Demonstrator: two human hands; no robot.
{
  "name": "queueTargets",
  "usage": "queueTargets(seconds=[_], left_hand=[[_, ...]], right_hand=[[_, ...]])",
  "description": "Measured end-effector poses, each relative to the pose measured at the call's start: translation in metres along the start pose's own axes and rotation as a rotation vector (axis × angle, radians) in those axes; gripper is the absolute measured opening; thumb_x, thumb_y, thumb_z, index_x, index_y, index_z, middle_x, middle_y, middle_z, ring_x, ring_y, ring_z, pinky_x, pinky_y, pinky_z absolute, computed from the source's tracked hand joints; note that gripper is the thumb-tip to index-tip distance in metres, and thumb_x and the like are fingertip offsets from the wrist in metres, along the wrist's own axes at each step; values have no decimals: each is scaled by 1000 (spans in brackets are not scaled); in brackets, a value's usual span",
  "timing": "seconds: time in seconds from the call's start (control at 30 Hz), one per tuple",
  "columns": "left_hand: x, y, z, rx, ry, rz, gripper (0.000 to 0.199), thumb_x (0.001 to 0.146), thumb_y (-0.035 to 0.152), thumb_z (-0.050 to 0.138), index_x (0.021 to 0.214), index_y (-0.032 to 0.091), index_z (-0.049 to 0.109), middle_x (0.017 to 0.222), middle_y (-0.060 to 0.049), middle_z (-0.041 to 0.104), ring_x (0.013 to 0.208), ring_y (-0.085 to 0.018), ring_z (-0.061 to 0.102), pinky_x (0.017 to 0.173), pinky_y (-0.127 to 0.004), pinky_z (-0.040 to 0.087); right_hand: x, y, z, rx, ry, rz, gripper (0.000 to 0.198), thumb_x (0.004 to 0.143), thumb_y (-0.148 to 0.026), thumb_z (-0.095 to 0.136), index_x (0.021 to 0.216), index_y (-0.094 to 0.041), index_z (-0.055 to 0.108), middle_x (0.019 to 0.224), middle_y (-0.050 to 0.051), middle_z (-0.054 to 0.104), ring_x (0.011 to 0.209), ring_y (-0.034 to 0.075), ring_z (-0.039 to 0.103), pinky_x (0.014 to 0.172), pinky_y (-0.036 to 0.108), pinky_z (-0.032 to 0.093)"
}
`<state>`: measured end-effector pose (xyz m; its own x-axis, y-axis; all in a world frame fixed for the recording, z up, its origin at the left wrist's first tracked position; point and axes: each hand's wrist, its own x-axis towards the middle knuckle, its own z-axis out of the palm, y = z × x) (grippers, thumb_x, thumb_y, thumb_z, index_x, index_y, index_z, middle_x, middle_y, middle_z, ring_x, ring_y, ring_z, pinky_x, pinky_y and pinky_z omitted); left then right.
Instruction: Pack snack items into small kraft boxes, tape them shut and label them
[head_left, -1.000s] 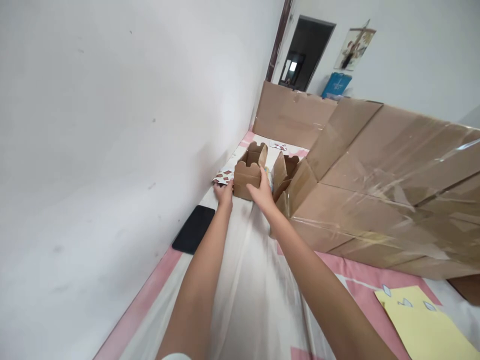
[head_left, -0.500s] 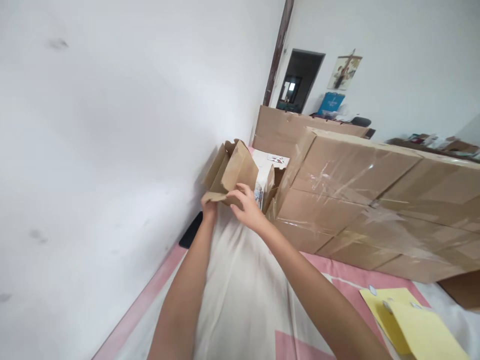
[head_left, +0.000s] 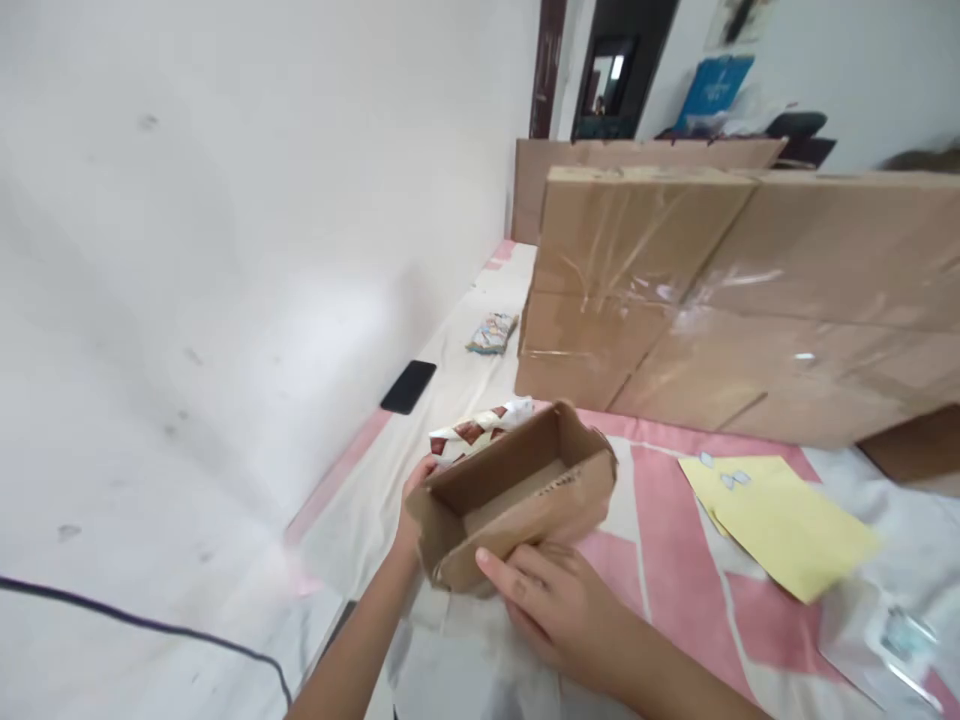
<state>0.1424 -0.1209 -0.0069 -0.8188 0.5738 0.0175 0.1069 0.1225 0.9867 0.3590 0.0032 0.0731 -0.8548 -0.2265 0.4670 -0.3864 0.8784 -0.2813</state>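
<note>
A small open-topped cardboard box (head_left: 517, 492) is tilted between my hands, its hollow inside facing up and showing nothing in it. My right hand (head_left: 551, 610) grips its near side, index finger stretched along the wall. At the box's left end is my left hand (head_left: 414, 500), closed, most of its fingers hidden behind the cardboard. A white and reddish-brown patterned piece (head_left: 472, 433), perhaps a wrapper, sticks out behind the box right by my left fingertips. Whether that hand grips it too is unclear.
A wall of taped cardboard boxes (head_left: 645, 290) stands on the pink-and-white sheet (head_left: 667, 520). A black phone (head_left: 409, 387) lies beside the white wall, and a small packet (head_left: 493, 333) lies farther back. Yellow paper sheets (head_left: 780, 515) are at right. A black cable (head_left: 150, 622) runs lower left.
My hands and the cardboard box have come closer and lower in view. The box now faces up with its inside showing, and the patterned piece appears behind it. The camera view has shifted.
</note>
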Motion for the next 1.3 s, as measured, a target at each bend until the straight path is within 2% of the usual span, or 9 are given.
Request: queueTargets(seconds=[0.1, 0.17, 0.23, 0.3, 0.37, 0.53, 0.7, 0.9, 1.3], left_hand=[[-17, 9, 34, -104, 15, 21, 31, 98, 53, 48, 94, 25, 61, 94, -6, 70, 85, -23, 67, 77, -38, 55], [-15, 24, 49, -138, 5, 60, 29, 95, 52, 52, 90, 26, 61, 90, -4, 70, 82, -22, 66, 75, -36, 54], [-7, 43, 55, -146, 14, 116, 27, 91, 51, 59, 88, 24, 62, 85, -2, 68, 77, -20, 64, 71, -32, 52], [5, 65, 52, -153, 55, 192, 24, 86, 47, 67, 86, 23, 64, 79, 0, 65, 72, -17, 60, 67, -28, 50], [17, 89, 45, -182, 116, 280, 23, 83, 44, 72, 85, 22, 64, 76, 1, 61, 68, -14, 56, 64, -25, 48], [27, 162, 20, -313, 194, 439, 31, 79, 44, 77, 84, 20, 58, 74, 2, 56, 64, -12, 55, 55, -23, 49], [11, 212, 9, -333, 182, 439, 29, 75, 33, 81, 88, 17, 62, 80, 0, 60, 67, -14, 60, 50, -25, 54], [-12, 217, 14, -362, 88, 407, 21, 78, 25, 80, 86, 14, 64, 75, -3, 62, 58, -14, 60, 42, -22, 48], [-32, 203, 16, -329, -15, 314, 21, 78, 30, 82, 83, 18, 67, 71, 0, 61, 56, -11, 57, 45, -19, 49]], right_hand=[[-47, -22, 1, 35, 66, 80, 64, 90, -6, 46, 152, -17, 39, 85, 6, 71, 73, 21, 65, 63, 36, 55], [-71, -33, -12, -31, 160, 109, 63, 86, -6, 52, 148, -20, 45, 81, 5, 70, 74, 23, 64, 67, 39, 55], [-87, -37, -32, -186, 266, 198, 57, 84, -10, 59, 139, -25, 54, 96, 10, 72, 88, 28, 63, 81, 48, 53], [-96, -33, -53, -354, 340, 328, 52, 84, -14, 64, 134, -28, 59, 118, 14, 69, 111, 37, 58, 94, 60, 46], [-101, -21, -68, -438, 346, 440, 50, 87, -15, 62, 135, -28, 58, 124, 13, 67, 121, 40, 52, 98, 63, 40], [-106, 6, -76, -363, 406, 482, 39, 93, -11, 56, 130, -22, 59, 109, 10, 69, 112, 33, 56, 92, 53, 42], [-109, 11, -74, -289, 488, 464, 35, 91, -11, 58, 123, -24, 62, 112, 9, 68, 110, 30, 59, 90, 50, 44], [-105, 12, -76, -233, 501, 444, 35, 91, -9, 56, 121, -24, 61, 111, 10, 67, 105, 28, 60, 89, 48, 48], [-105, 8, -71, -196, 499, 424, 36, 90, -6, 57, 122, -23, 59, 110, 11, 61, 104, 27, 58, 88, 49, 51]])
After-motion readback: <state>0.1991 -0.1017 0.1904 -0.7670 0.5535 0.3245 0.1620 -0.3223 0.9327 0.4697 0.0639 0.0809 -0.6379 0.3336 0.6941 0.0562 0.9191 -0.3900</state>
